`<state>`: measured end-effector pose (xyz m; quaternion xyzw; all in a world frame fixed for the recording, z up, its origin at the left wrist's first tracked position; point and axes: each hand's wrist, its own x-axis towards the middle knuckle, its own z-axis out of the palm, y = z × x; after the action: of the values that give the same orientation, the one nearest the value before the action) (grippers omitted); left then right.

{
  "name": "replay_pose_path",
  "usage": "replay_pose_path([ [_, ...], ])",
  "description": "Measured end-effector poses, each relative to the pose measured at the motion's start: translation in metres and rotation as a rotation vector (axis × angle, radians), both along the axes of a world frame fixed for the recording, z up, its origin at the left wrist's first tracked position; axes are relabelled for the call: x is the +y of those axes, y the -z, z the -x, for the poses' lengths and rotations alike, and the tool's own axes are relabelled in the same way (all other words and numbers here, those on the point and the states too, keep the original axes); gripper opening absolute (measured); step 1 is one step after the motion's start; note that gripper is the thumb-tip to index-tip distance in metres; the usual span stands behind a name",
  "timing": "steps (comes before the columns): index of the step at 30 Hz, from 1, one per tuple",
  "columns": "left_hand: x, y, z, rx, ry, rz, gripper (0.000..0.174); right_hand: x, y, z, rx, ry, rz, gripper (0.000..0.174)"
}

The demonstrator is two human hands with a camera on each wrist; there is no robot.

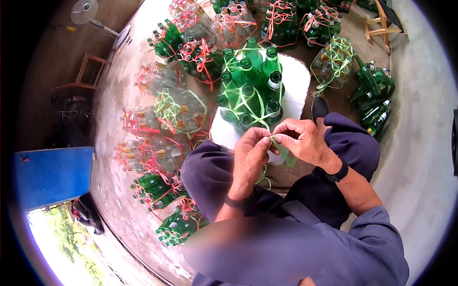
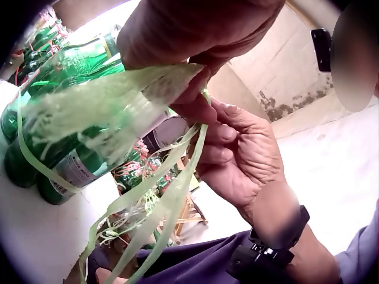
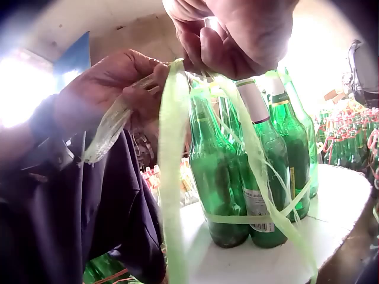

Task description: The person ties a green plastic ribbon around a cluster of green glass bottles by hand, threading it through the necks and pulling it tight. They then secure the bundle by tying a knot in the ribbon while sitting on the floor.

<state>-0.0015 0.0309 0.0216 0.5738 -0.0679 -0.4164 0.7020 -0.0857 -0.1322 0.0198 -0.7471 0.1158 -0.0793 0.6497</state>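
Note:
Several green glass bottles [image 1: 254, 58] stand packed together on a white slab [image 1: 296, 78], with light-green plastic twine [image 3: 173, 142] crossing their necks and girding their sides. Just at the near edge of the bundle, my left hand [image 1: 249, 153] pinches the twine between thumb and fingers. Close against it, my right hand [image 1: 303, 142] pinches the same twine with thumb and forefinger. In the left wrist view, a wide frayed end [image 2: 100, 106] spreads out from the fingers and long strips hang below. The crossing point of the twine is partly hidden by the fingertips.
Bundles of clear bottles [image 1: 179, 107] and green bottles tied with red or green twine crowd the floor left and beyond. Loose green bottles [image 1: 372, 90] lie at the right by the wall. A wooden stool [image 1: 379, 31], a fan [image 1: 85, 12] and a blue panel [image 1: 55, 176] stand farther off.

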Motion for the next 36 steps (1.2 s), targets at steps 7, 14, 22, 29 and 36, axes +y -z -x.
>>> replay_pose_path([
  [7,0.001,0.004,0.0,-0.083,-0.014,0.01,0.011,-0.005,0.002,0.001,-0.059,0.004,-0.059,0.009],
  [14,0.0,-0.001,0.001,-0.085,0.028,-0.059,0.013,-0.013,-0.009,0.001,0.013,-0.025,0.04,0.006],
  [22,0.0,0.008,-0.001,0.032,0.011,0.084,0.013,-0.013,-0.006,0.004,-0.041,-0.127,-0.003,0.012],
  [29,-0.005,0.004,-0.002,0.052,0.04,0.165,0.033,-0.014,-0.014,0.004,0.173,-0.142,-0.223,0.012],
  [36,-0.006,0.008,-0.002,0.078,0.047,0.204,0.039,-0.015,-0.004,0.003,-0.096,-0.156,0.047,0.011],
])
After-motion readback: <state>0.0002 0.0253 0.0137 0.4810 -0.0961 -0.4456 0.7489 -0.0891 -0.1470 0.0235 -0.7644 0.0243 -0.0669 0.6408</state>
